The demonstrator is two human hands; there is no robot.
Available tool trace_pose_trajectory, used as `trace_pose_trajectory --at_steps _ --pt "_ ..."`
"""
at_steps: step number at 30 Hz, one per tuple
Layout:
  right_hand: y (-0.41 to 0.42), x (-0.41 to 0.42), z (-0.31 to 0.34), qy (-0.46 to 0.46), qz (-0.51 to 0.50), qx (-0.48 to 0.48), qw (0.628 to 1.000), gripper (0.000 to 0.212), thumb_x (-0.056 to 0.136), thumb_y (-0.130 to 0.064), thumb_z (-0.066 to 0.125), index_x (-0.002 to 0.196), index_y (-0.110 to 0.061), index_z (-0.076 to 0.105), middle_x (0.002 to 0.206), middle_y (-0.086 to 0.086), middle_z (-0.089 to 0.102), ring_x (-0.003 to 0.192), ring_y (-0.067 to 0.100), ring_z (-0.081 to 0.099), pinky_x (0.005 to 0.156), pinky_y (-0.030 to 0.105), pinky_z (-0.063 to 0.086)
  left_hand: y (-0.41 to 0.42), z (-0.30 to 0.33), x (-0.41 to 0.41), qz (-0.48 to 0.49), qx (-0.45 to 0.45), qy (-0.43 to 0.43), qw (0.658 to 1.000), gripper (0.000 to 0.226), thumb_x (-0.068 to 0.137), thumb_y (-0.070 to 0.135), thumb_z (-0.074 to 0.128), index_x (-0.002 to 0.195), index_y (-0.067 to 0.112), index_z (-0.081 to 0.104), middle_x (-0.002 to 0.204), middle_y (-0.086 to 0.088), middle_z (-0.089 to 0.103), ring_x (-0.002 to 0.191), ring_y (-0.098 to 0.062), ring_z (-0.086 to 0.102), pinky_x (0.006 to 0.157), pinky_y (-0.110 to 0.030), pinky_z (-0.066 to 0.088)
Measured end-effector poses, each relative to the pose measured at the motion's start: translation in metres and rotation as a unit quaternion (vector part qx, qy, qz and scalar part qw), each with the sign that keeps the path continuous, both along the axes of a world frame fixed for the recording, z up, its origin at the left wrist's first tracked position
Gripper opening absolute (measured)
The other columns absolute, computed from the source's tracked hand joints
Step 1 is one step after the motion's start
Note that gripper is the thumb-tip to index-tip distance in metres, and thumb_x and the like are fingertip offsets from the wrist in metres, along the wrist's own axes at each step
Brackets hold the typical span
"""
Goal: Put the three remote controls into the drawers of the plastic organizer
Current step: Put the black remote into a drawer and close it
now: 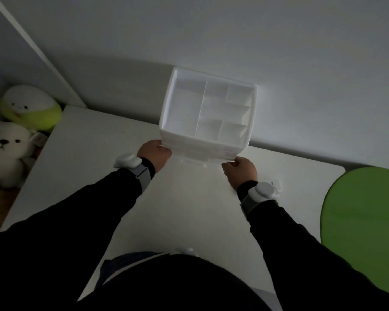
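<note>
A white plastic organizer (208,113) stands on the white table (184,209) against the wall, its top tray split into several empty compartments. A bottom drawer (195,161) sticks out slightly at its front. My left hand (154,153) grips the organizer's front left corner. My right hand (239,170) pinches the front right corner at the drawer level. No remote control is visible in this view.
Two plush toys sit left of the table, a white bear (3,149) and a green-and-white one (29,107). A green rounded object (364,212) lies at the right edge. A small white item (276,184) rests behind my right wrist.
</note>
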State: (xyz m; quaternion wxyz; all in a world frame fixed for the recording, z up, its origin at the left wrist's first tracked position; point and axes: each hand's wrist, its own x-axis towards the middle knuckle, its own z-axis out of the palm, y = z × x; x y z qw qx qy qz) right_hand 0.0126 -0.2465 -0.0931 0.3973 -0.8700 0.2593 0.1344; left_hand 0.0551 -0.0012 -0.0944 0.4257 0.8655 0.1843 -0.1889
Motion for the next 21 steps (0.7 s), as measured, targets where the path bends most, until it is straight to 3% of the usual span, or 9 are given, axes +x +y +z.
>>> trace_pose_trajectory --at_steps 2,5,7,10,12,14,17,21 --pt "-0.002 0.000 -0.006 0.015 -0.005 0.003 1.000 0.023 0.075 -0.026 0.060 0.086 -0.007 0.066 0.079 0.008 0.074 0.082 0.031 0.068 0.073 0.032 0.049 0.005 -0.011 0.003 0.005 -0.013 0.013 1.000 0.028 0.064 0.031 0.054 0.081 0.011 0.065 0.094 -0.019 0.071 0.091 -0.037 0.065 0.076 -0.029 0.047" --pt "-0.003 0.000 -0.014 0.048 -0.018 0.019 0.998 0.053 0.079 -0.032 0.065 0.127 -0.010 0.059 0.115 0.006 0.070 0.109 0.030 0.065 0.089 0.030 0.045 0.012 -0.032 0.005 0.031 -0.059 0.040 0.997 0.074 0.046 0.043 0.060 0.114 0.012 0.061 0.112 -0.015 0.068 0.102 -0.034 0.066 0.092 -0.046 0.054" --pt "0.000 -0.002 -0.017 0.055 -0.016 0.032 0.998 0.061 0.080 -0.030 0.070 0.135 -0.009 0.053 0.130 0.008 0.063 0.117 0.031 0.061 0.098 0.032 0.045 0.009 -0.034 0.003 0.040 -0.090 0.055 0.994 0.085 0.045 0.039 0.065 0.126 0.014 0.055 0.127 -0.011 0.061 0.111 -0.033 0.062 0.096 -0.048 0.051" --pt "0.008 -0.004 -0.023 0.053 -0.033 0.092 0.994 0.058 0.071 -0.031 0.074 0.125 -0.016 0.059 0.111 0.003 0.068 0.100 0.030 0.068 0.095 0.049 0.054 0.003 -0.029 0.001 0.024 -0.099 0.078 0.992 0.090 0.046 0.037 0.067 0.132 0.019 0.049 0.134 -0.008 0.056 0.116 -0.031 0.059 0.100 -0.047 0.048" --pt "0.008 -0.005 -0.030 0.054 -0.041 0.120 0.990 0.058 0.062 -0.035 0.073 0.116 -0.021 0.060 0.092 -0.003 0.067 0.087 0.026 0.066 0.091 0.051 0.056 0.005 -0.046 0.005 0.017 -0.117 0.096 0.988 0.088 0.040 0.041 0.067 0.126 0.024 0.052 0.132 -0.007 0.058 0.115 -0.031 0.059 0.101 -0.047 0.048" --pt "0.008 -0.006 -0.033 0.053 -0.047 0.147 0.987 0.060 0.056 -0.039 0.072 0.113 -0.024 0.060 0.086 -0.007 0.066 0.081 0.023 0.062 0.091 0.052 0.055 0.006 -0.047 0.005 0.011 -0.126 0.101 0.987 0.088 0.040 0.040 0.067 0.126 0.026 0.051 0.133 -0.004 0.056 0.117 -0.030 0.057 0.103 -0.047 0.047" --pt "0.002 -0.009 -0.047 0.050 -0.032 0.161 0.985 0.060 0.053 -0.044 0.071 0.110 -0.030 0.060 0.100 -0.003 0.070 0.084 0.021 0.060 0.093 0.055 0.054 0.005 -0.038 0.000 0.004 -0.132 0.092 0.987 0.087 0.047 0.035 0.067 0.131 0.020 0.049 0.134 0.000 0.054 0.120 -0.026 0.054 0.106 -0.045 0.044" --pt "-0.005 -0.016 -0.067 0.058 -0.022 0.170 0.984 0.067 0.053 -0.048 0.070 0.118 -0.036 0.058 0.119 -0.004 0.068 0.104 0.023 0.064 0.099 0.054 0.051 0.009 -0.038 -0.006 -0.009 -0.127 0.096 0.987 0.105 0.043 0.038 0.068 0.141 0.013 0.040 0.147 -0.007 0.045 0.132 -0.024 0.046 0.112 -0.041 0.038"
